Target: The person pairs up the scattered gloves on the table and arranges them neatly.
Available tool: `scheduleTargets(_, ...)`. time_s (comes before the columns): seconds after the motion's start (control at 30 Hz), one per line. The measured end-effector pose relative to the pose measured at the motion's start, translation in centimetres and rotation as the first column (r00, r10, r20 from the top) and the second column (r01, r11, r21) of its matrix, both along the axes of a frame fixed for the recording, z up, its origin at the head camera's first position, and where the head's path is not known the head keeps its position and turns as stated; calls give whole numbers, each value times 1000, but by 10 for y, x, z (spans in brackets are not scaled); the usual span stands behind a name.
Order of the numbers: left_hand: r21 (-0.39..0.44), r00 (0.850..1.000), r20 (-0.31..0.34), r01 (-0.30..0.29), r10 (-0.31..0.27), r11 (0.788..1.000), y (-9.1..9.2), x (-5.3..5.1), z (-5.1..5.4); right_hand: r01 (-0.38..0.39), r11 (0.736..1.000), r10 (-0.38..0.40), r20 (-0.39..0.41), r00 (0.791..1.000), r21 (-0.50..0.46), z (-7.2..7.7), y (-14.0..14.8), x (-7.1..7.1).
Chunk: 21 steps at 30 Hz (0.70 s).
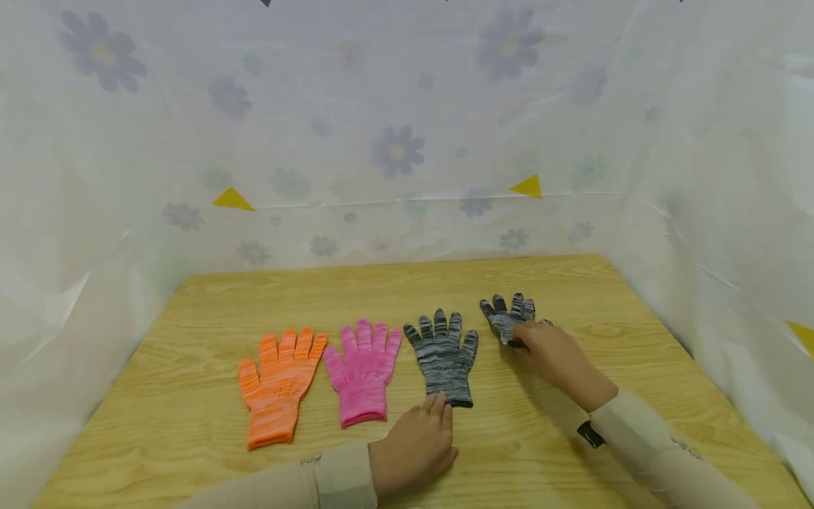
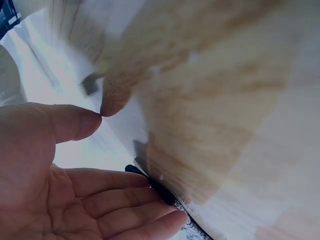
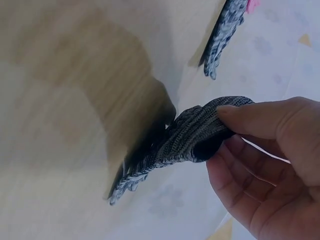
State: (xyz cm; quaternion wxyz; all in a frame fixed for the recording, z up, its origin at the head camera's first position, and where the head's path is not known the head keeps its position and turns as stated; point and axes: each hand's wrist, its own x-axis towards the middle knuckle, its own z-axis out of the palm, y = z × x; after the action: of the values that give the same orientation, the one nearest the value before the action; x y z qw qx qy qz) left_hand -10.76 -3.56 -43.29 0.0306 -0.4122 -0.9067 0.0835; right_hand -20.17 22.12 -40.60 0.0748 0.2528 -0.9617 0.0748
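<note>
A grey-and-black knit glove (image 1: 506, 324) is pinched at its cuff between the thumb and fingers of my right hand (image 1: 556, 357). In the right wrist view that glove (image 3: 185, 135) is bent, its cuff lifted and its fingertips down at the table. My left hand (image 1: 416, 445) touches the cuff of a second grey-and-black glove (image 1: 441, 357), which lies flat with fingers pointing away. In the left wrist view the fingers (image 2: 125, 200) are straight against the dark cuff, thumb apart. Left of it lie a pink glove (image 1: 364, 375) and an orange glove (image 1: 280, 389), both flat.
The gloves lie in a row on a wood-grain table (image 1: 521, 459). A white flowered curtain (image 1: 356, 141) hangs behind the table and along both sides. Yellow triangles (image 1: 528, 186) mark the curtain. A dark band (image 1: 591, 434) shows beneath the right sleeve.
</note>
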Motion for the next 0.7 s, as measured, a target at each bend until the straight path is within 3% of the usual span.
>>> scheduleTargets(0.3,1,1000,9,0,0,1000,0,0,2,-42,999,44,88,995,-19,-9,-2,25)
scheduleTargets(0.7,-18,1000,8,7,-7,1000,-1,0,3,-86,996,83,105,991,20,-16,-2,40)
